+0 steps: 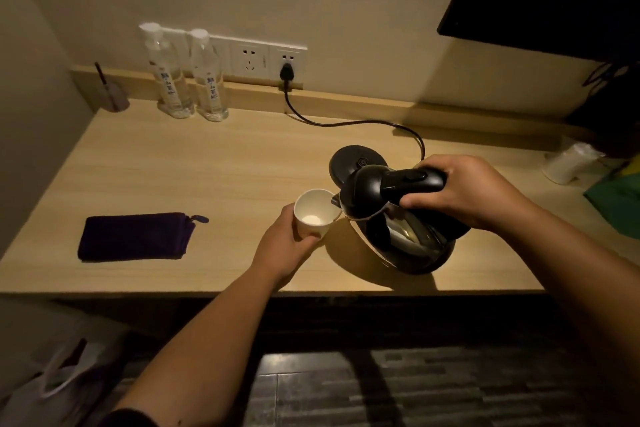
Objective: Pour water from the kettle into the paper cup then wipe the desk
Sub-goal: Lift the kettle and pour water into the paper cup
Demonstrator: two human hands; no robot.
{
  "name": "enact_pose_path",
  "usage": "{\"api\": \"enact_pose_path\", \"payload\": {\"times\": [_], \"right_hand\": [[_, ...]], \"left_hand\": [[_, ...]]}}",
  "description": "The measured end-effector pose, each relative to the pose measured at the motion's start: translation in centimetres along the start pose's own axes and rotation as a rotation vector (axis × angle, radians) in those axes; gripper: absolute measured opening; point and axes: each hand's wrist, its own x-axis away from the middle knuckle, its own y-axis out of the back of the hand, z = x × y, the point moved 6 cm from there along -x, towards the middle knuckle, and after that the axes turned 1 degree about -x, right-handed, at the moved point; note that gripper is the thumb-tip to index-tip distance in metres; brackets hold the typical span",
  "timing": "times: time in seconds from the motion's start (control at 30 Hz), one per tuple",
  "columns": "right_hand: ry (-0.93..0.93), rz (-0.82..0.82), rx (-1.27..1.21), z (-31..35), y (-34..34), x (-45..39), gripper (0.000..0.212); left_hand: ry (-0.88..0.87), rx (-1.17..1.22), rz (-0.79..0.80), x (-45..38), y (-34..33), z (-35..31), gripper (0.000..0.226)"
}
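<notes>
My right hand (467, 192) grips the black handle of the steel kettle (398, 229), which is lifted off its base and tilted left, spout touching the rim of the white paper cup (317, 213). My left hand (287, 246) wraps around the cup's lower wall and holds it on the wooden desk (207, 166). A little liquid shows at the cup's bottom. A folded dark purple cloth (135, 236) lies flat on the desk to the left of the cup, untouched.
The round black kettle base (353, 159) sits behind the cup, its cord (346, 121) running to a wall socket (285, 61). Two water bottles (188, 76) stand at the back left beside a small cup holder (116, 97). White and green items (581, 170) crowd the right end.
</notes>
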Motion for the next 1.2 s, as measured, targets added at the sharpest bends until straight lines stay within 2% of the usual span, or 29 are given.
{"api": "enact_pose_path", "payload": {"times": [0.23, 0.57, 1.2], "right_hand": [[0.097, 0.048, 0.2, 3.0, 0.6, -1.0, 0.037], [0.117, 0.066, 0.331, 4.9, 0.5, -1.8, 0.045], [0.133, 0.116, 0.408, 6.6, 0.9, -2.1, 0.043]], "left_hand": [[-0.005, 0.037, 0.001, -0.1, -0.2, 0.3, 0.065], [-0.041, 0.01, -0.001, -0.4, -0.1, 0.7, 0.063], [-0.058, 0.013, 0.0, -0.3, -0.1, 0.8, 0.064]]}}
